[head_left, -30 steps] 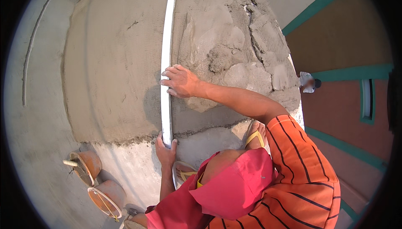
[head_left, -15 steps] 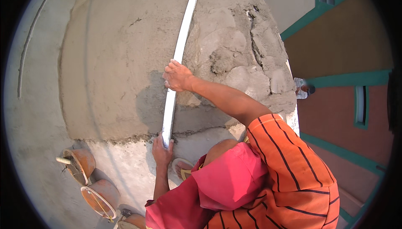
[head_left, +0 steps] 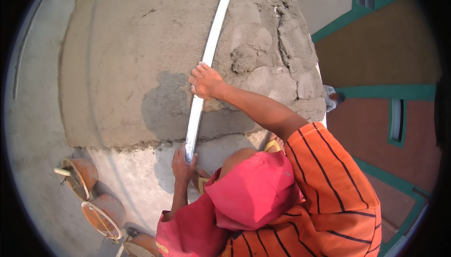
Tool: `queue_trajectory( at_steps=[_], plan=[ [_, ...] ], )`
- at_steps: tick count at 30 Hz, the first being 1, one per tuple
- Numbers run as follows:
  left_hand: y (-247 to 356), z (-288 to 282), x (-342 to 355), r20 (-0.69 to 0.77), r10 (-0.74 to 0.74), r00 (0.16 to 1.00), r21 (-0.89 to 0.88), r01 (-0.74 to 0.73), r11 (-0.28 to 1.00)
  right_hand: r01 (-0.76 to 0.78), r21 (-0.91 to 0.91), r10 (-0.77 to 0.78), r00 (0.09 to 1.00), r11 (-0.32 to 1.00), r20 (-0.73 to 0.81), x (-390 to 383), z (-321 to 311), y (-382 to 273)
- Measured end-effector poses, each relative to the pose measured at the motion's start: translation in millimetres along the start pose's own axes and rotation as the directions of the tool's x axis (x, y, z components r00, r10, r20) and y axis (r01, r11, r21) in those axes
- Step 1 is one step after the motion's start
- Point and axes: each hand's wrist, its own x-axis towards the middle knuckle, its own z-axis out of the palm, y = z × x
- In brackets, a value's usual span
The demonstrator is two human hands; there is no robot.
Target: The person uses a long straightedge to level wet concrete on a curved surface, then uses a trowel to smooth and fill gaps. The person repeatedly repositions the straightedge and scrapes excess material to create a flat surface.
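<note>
A long pale metal straightedge [head_left: 217, 31] lies across a bed of grey mortar [head_left: 127, 46], running from the far edge of view down to the mortar's near border. Partway along it, my right hand [head_left: 206, 81] is closed over the bar. My left hand [head_left: 183, 164] grips the bar's near end, its palm side mostly hidden. Left of the bar the mortar looks smooth; to the right it is lumpy and cracked, with a rough mound [head_left: 246, 59] near the bar.
Worn orange buckets [head_left: 83, 175] [head_left: 105, 212] lie tipped at the lower left, with a third container [head_left: 143, 245] below them. My sandalled foot [head_left: 202, 182] stands by the near border. Past the right edge, lower down, another person [head_left: 331, 98] shows beside green-trimmed walls.
The straightedge has shifted right over the mortar, closer to the lumpy part, with both hands still on it. The whole view has slid slightly as well.
</note>
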Motion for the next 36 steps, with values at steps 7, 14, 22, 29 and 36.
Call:
queue_trajectory(
  at_steps=[7, 14, 22, 29, 36],
  plan=[
    [7.4, 8.6, -4.4, -0.010, 0.002, 1.000, 0.049, -0.001, 0.999, -0.069, 0.258, 0.140, 0.953, 0.964, -0.268, -1.8, -30.5, 11.3],
    [66.4, -33.4, 116.2, 0.016, 0.002, 1.000, -0.031, -0.001, 1.000, -0.092, 0.669, 0.506, 0.732, 0.738, -0.457, -64.4, -65.6, 79.8],
    [150.4, 1.3, 277.1, 0.139, 0.115, 0.984, 0.105, -0.130, 0.986, -0.183, 0.925, 0.638, 0.766, 0.332, -0.078, -217.1, -15.5, 64.4],
    [136.7, 42.2, 315.6, 0.060, 0.220, 0.974, 0.166, -0.227, 0.960, -0.124, 0.989, 0.696, 0.703, -0.084, 0.147, -261.6, 8.9, 13.7],
    [140.6, 46.6, 326.1, 0.058, 0.266, 0.962, 0.113, -0.271, 0.956, -0.255, 0.954, 0.740, 0.609, -0.159, 0.286, -311.2, 9.8, 24.1]
  ],
)
